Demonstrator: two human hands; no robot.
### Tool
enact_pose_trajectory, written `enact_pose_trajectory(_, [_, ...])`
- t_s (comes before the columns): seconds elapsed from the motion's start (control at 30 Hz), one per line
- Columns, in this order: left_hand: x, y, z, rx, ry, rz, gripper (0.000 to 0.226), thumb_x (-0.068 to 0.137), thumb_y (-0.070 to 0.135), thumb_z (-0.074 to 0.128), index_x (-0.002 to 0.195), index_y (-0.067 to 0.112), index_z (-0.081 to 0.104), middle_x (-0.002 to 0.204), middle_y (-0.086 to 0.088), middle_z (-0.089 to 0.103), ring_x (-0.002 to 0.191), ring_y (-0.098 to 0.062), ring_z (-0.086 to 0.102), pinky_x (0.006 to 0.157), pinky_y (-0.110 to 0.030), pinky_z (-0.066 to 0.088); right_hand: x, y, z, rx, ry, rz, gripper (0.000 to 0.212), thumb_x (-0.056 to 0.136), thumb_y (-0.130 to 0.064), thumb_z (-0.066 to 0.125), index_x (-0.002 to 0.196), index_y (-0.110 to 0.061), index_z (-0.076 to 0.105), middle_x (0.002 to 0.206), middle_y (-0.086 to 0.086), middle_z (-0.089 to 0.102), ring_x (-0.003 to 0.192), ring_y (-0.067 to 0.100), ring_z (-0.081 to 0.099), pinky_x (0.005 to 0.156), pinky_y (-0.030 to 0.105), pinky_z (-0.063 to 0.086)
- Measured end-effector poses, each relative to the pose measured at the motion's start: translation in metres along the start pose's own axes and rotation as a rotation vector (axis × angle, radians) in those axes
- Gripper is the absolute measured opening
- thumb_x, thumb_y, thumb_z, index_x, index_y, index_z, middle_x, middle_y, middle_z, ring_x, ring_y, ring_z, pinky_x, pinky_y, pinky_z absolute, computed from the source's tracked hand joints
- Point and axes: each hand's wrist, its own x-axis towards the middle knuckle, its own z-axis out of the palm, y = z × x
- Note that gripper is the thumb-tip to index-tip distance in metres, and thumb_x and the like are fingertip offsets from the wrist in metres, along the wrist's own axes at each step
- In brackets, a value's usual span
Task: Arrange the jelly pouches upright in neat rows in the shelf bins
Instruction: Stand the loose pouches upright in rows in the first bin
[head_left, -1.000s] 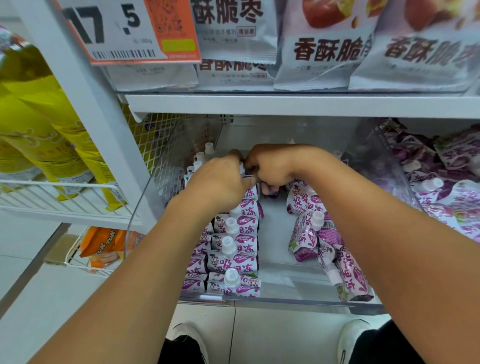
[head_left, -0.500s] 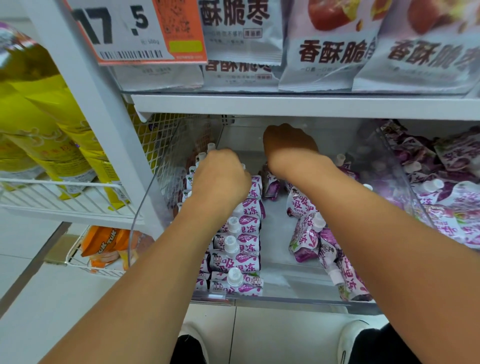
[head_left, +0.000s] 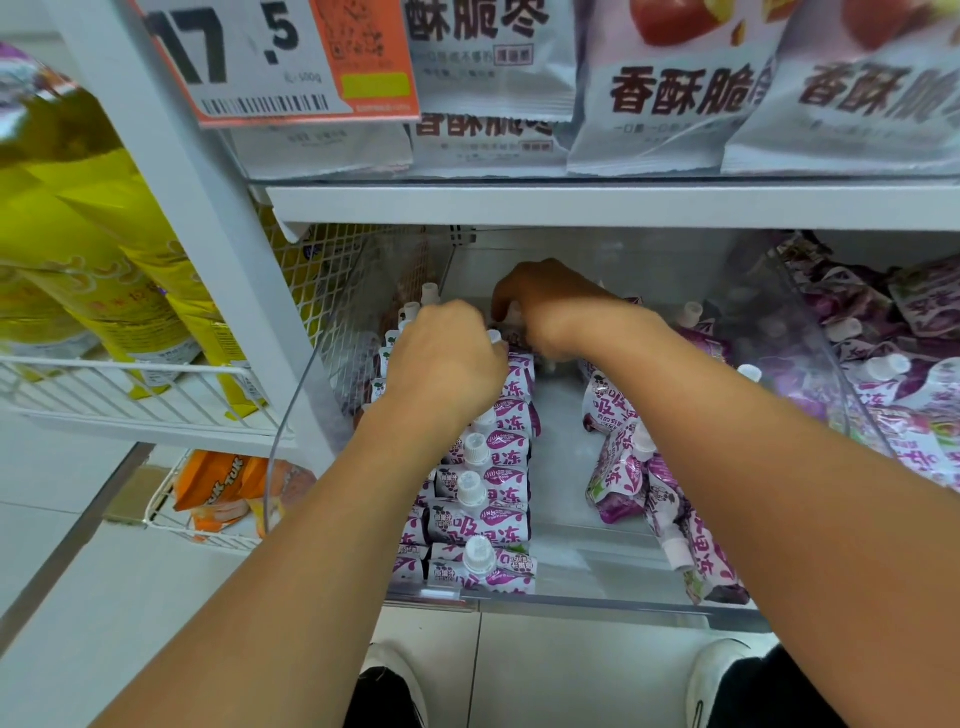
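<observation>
- My left hand (head_left: 447, 364) is curled over the far end of the upright row (head_left: 483, 467), fingers bent down onto the pouch tops; whether it actually pinches a pouch I cannot tell, as my knuckles hide the fingertips.
- My right hand (head_left: 550, 306) reaches deeper toward the back of the clear bin (head_left: 571, 603), fingers folded down around something at the row's far end; what it holds, if anything, is hidden beneath it.
- To do this step well, I judge I should brace the standing pouches with my left hand while my right seats the next one flush behind them, base flat on the bin floor, cap up, so nothing topples backward.
- The neat row runs from the bin's front edge away from me along its left side; each pouch stands with its long axis vertical, white cap (head_left: 478, 553) pointing up, printed face toward me.
- The loose pouches (head_left: 649, 478) on the right side of the same bin lie slumped, long axes mostly flat or tilted, spouts pointing in mixed directions; these need standing.
- The neighbouring bin (head_left: 893, 374) to the right holds a jumbled heap of pouches.
</observation>
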Motion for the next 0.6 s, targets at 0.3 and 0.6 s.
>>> enact_pose_trajectory(0.3, [0.010, -0.002, -0.003, 0.013, -0.100, 0.062, 0.008, 0.094, 0.022, 0.050, 0.090, 0.015, 0.048, 0.087, -0.009, 0.053, 0.093, -0.034, 0.054, 0.066, -0.030, 0.035, -0.019, -0.007, -0.019, 0.027, -0.019, -0.022, 0.041, 0.088, 0.005, 0.055, 0.124, -0.014, 0.064, 0.123, 0.010, 0.063, 0.108, 0.027, 0.061, 0.093, 0.035, 0.051])
enact_pose_trajectory(0.6, [0.013, 0.004, -0.003, 0.063, -0.036, 0.052, 0.011, 0.090, 0.022, 0.052, 0.088, 0.012, 0.055, 0.084, -0.005, 0.051, 0.077, -0.025, 0.048, 0.066, -0.028, 0.037, -0.057, 0.009, -0.028, -0.335, 0.151, 0.198, 0.032, 0.081, -0.013, 0.072, 0.111, -0.012, 0.062, 0.107, 0.013, 0.059, 0.089, 0.035, 0.058, 0.073, 0.035, 0.045])
